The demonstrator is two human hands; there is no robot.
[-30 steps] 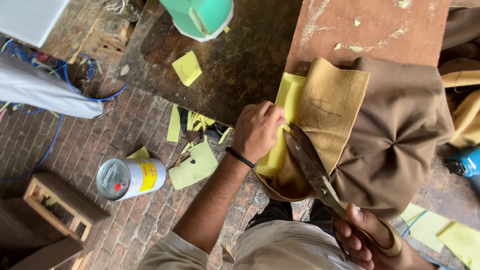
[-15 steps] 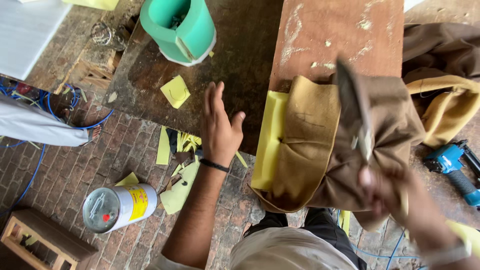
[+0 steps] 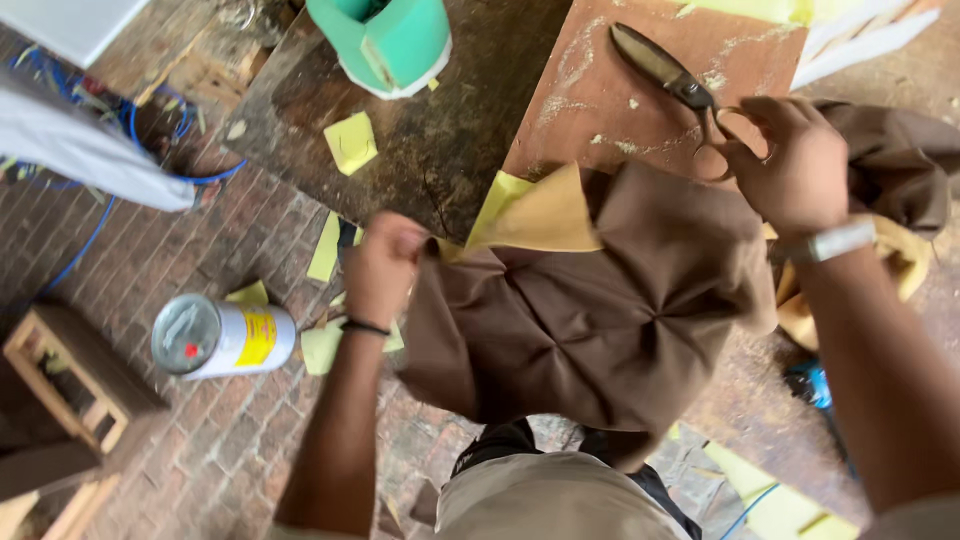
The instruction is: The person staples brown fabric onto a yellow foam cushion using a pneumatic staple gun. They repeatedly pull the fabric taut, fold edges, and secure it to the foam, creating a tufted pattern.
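Brown tufted fabric (image 3: 590,320), gathered into radiating pleats, hangs over the near edge of the workbench (image 3: 440,150) and down in front of the person's lap. A tan lining (image 3: 545,215) with a yellow foam layer (image 3: 500,195) shows at its upper left edge.

Left hand (image 3: 380,265): closed on the left edge of the fabric, fingers curled around the cloth. Half a second earlier this hand was open and spread flat, clear of the fabric, over the bench edge; it has since moved right and taken hold.

Right hand (image 3: 790,165): fingers through the handle loops of the large shears (image 3: 670,75), blades together, lying flat on the reddish board (image 3: 620,110) above the fabric. Half a second earlier the shears were raised over the fabric with the blades pointing away; they now rest on the board, pointing up and left.

Surroundings: a green foam roll (image 3: 385,40) stands at the far end of the bench, with a yellow foam scrap (image 3: 350,142) near it. On the brick floor (image 3: 230,430) to the left, a white and yellow can (image 3: 222,338) lies on its side among further yellow offcuts. A blue power tool (image 3: 815,385) shows partly at the right, beneath the forearm.
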